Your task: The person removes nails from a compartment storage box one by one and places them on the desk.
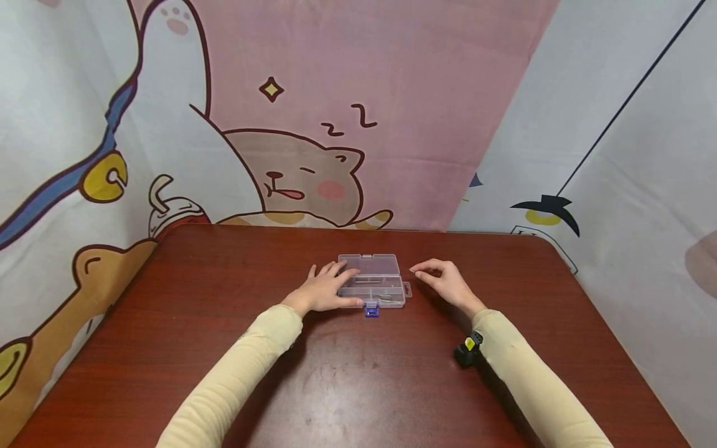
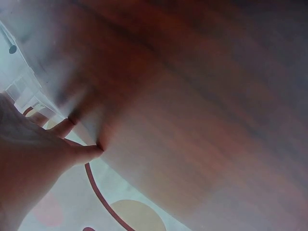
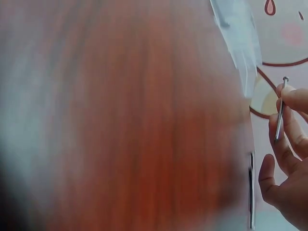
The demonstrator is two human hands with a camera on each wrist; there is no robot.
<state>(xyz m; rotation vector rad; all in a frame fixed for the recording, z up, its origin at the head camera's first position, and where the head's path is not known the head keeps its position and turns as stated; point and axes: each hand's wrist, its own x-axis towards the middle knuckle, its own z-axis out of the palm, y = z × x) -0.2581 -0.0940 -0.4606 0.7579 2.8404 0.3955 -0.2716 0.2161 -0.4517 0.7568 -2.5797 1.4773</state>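
A clear plastic compartment box (image 1: 388, 290) lies on the table with its lid (image 1: 370, 264) folded back, away from me. Its blue latch (image 1: 372, 310) hangs at the near side. Several thin metal pieces (image 1: 383, 297) lie in the compartments. My left hand (image 1: 322, 294) rests with spread fingers on the left side of the box, partly covering it. Just right of the box, my right hand (image 1: 448, 287) pinches a nail between thumb and fingers. In the right wrist view this silver nail (image 3: 279, 115) stands nearly upright, head up.
The brown wooden table (image 1: 347, 386) has its far edge against a printed cloth backdrop (image 1: 426, 124). A small black device (image 1: 467, 351) is at the right wrist. A thin dark strip (image 3: 251, 192) shows near the right hand; I cannot tell what it is.
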